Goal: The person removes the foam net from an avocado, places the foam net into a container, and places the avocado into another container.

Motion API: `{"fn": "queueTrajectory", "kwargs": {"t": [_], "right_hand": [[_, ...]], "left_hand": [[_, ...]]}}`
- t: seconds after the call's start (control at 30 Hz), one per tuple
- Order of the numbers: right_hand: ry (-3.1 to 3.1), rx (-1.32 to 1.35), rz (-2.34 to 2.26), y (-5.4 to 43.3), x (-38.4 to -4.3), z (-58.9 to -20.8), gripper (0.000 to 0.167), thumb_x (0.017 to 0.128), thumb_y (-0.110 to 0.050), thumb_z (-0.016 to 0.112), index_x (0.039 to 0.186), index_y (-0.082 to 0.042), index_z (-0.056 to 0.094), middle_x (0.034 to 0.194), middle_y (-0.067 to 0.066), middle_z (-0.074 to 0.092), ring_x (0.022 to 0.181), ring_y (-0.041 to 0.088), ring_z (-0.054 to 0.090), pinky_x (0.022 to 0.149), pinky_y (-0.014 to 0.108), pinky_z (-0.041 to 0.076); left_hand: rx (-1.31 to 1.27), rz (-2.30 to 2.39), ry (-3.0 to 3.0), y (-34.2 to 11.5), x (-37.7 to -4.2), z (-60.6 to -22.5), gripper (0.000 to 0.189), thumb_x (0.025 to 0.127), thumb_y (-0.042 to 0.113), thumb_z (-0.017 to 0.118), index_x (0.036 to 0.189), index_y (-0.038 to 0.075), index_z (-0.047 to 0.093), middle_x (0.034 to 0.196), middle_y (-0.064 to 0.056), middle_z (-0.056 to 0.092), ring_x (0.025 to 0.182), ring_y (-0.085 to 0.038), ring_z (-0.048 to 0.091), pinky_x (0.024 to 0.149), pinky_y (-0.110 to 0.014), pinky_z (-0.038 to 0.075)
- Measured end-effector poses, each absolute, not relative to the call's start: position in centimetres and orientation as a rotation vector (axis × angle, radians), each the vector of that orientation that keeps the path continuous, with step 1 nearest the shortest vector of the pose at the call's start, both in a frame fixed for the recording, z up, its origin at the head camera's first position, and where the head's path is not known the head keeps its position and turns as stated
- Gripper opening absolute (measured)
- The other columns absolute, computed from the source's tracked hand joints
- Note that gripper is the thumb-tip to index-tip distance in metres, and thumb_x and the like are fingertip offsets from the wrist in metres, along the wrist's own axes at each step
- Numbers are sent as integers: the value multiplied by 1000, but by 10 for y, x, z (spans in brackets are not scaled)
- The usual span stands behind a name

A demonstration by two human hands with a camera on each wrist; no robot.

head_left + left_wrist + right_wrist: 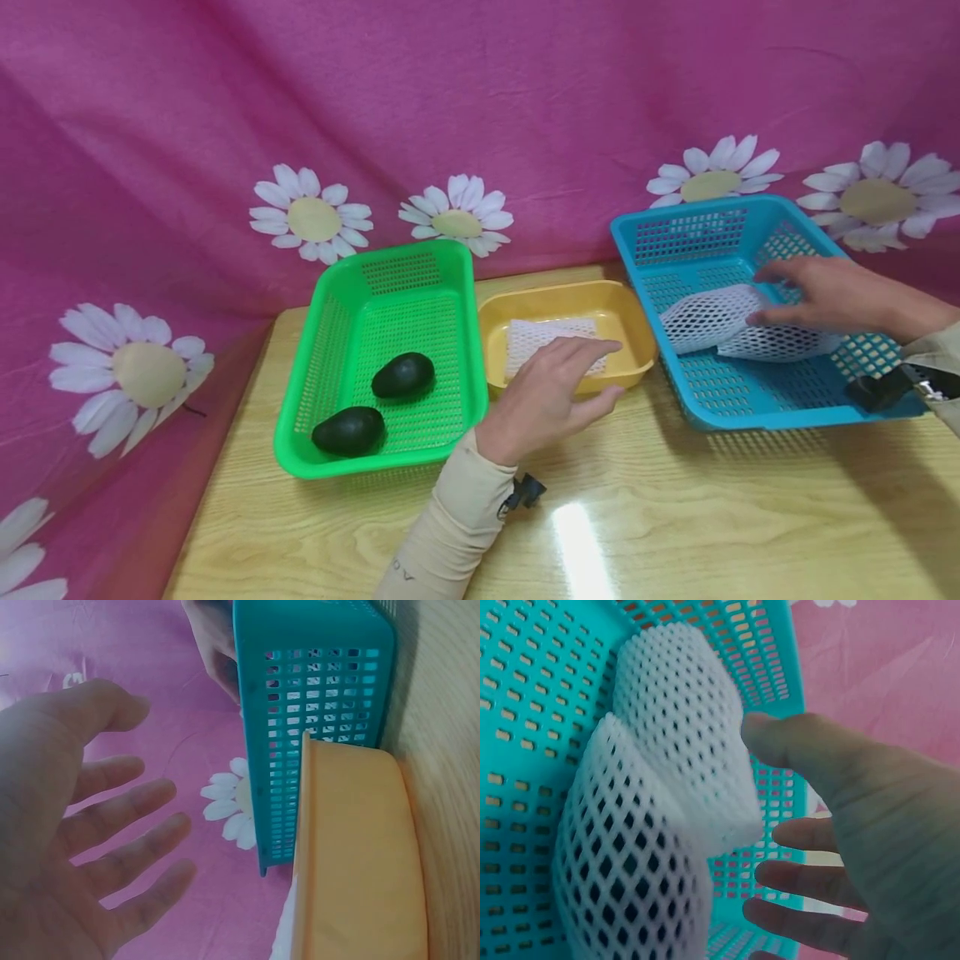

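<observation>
- Background: magenta cloth [480,100] printed with white daisies, hung behind a wood-grain table [675,500]; a bright reflection lies on the near tabletop.
- Left side: green basket [390,321], slotted, with two dark avocados [405,375] lying on its floor, well apart from its rear wall and near each other.
- Centre: yellow tray [626,321], between the two baskets; a flat white foam net [536,336] lies in it.
- Right side: blue basket [727,404], slotted; two bulging net sleeves [708,317] lie in it against each other, dark showing through the mesh.
- Left hand [551,392]: above the near edge of the yellow tray, fingers extended and spread, thumb wide of them, grip unoccupied.
- Right hand [840,296]: over the blue basket, at the net sleeves; thumb and fingers set wide apart. Thumb tip is just beside one sleeve; contact cannot be determined.
- Both wrists: beige sleeves [457,508], black fittings [528,490] attached.
</observation>
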State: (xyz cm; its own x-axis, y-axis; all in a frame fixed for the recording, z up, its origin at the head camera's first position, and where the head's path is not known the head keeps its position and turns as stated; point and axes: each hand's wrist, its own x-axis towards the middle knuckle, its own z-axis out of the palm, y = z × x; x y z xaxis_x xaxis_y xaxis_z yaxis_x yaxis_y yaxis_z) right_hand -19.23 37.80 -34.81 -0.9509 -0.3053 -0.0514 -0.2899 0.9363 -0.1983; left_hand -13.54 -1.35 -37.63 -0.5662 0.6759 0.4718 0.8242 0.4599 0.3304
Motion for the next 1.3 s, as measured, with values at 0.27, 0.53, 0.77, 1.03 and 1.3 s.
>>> {"fn": "queueTrajectory", "kwargs": {"t": [0.27, 0.53, 0.77, 1.03, 1.3], "right_hand": [[2955, -382, -292, 387, -193, -359, 84, 83, -53, 82, 139, 3, 56, 134, 31, 63, 117, 48, 64, 92, 65, 54], [2909, -374, -355, 387, -201, -367, 85, 80, -48, 86, 137, 8, 56, 127, 29, 67, 113, 45, 65, 90, 62, 56], [2885, -385, -341, 388, -204, -373, 81, 77, -44, 89, 133, 8, 59, 117, 23, 72, 106, 38, 67, 88, 58, 56], [2818, -343, -340, 391, -203, -381, 91, 75, -48, 89, 135, 12, 55, 121, 28, 69, 111, 45, 65, 91, 61, 54], [2831, -374, -318, 391, -207, -384, 80, 71, -43, 93, 128, 5, 63, 106, 10, 71, 93, 24, 60, 79, 40, 51]], "left_hand": [[-1292, -805, -2414, -3, -138, -383, 55, 94, 30, 75, 142, 8, 59, 135, -7, 70, 129, -22, 65, 115, -33, 49], [-1331, -814, -2417, 12, -139, -383, 57, 95, 36, 74, 142, 8, 57, 138, -7, 67, 132, -23, 61, 121, -35, 44], [-1345, -730, -2417, 24, -139, -383, 59, 97, 41, 70, 144, 9, 56, 140, -4, 67, 130, -17, 62, 120, -28, 43], [-1351, -720, -2451, 32, -140, -382, 59, 98, 42, 69, 146, 11, 55, 141, -2, 66, 134, -16, 60, 120, -27, 43], [-1366, -686, -2485, 42, -142, -379, 57, 100, 46, 65, 147, 16, 53, 142, 0, 65, 131, -12, 61, 114, -22, 45]]}}
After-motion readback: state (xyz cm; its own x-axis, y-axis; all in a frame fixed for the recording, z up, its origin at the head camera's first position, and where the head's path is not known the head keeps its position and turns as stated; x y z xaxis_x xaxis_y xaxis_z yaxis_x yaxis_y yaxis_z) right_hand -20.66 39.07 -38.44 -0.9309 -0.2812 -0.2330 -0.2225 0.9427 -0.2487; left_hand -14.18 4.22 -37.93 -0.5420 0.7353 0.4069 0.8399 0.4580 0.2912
